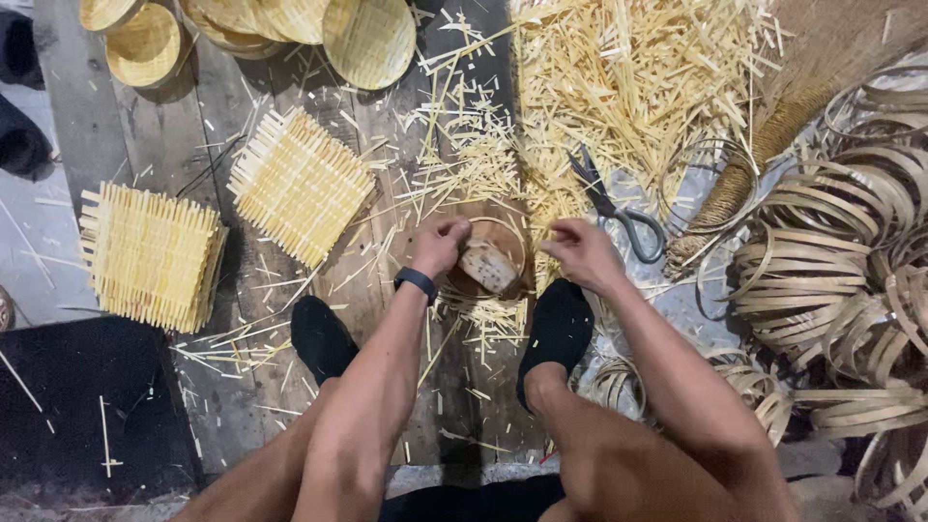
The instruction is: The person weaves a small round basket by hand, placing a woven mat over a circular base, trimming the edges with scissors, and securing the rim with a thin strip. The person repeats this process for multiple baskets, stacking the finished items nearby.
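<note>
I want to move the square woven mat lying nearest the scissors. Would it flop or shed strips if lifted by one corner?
The square woven mat looks thin and openly woven, so it would probably feel light and flex somewhat. Its strip ends stick out loose along the edges, so some might slip out or snag. Lying flat on the plank floor, it seems unlikely to roll.

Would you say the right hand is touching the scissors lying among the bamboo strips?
Apart. In the head view, the right hand sits left of the scissors, with a strip of floor and scattered bamboo strips showing between its knuckles and the scissor handles.
</note>
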